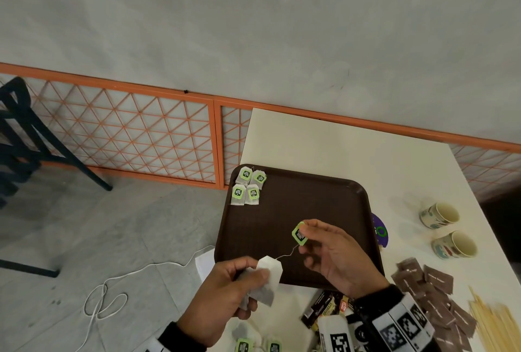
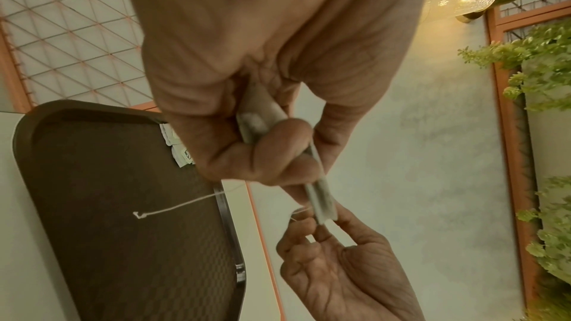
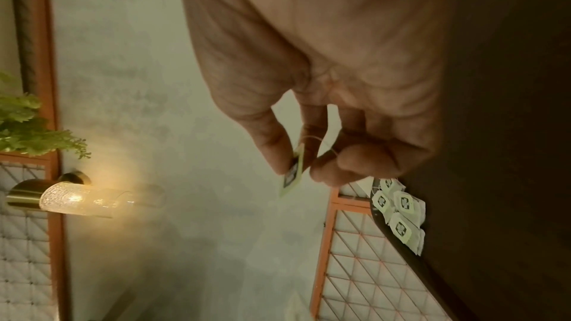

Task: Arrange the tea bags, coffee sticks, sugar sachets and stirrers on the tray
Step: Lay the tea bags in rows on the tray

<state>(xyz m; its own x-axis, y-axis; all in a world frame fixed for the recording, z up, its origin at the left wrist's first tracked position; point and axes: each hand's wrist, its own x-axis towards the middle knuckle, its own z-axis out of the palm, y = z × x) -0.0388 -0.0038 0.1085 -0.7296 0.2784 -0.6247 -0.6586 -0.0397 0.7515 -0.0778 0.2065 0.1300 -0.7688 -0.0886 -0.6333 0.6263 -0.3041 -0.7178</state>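
A brown tray lies on the white table, with several green-tagged tea bags grouped in its far left corner. My left hand grips a white tea bag above the tray's near left edge. My right hand pinches that bag's green tag over the tray, and the thin string runs between the two hands. In the left wrist view the tea bag sticks out edge-on from my fingers. The right wrist view shows the tag between thumb and forefinger.
Brown sugar sachets and wooden stirrers lie right of the tray. Coffee sticks and loose tea bags sit at the near edge. Two paper cups stand far right. The table's left edge drops to a floor with a white cable.
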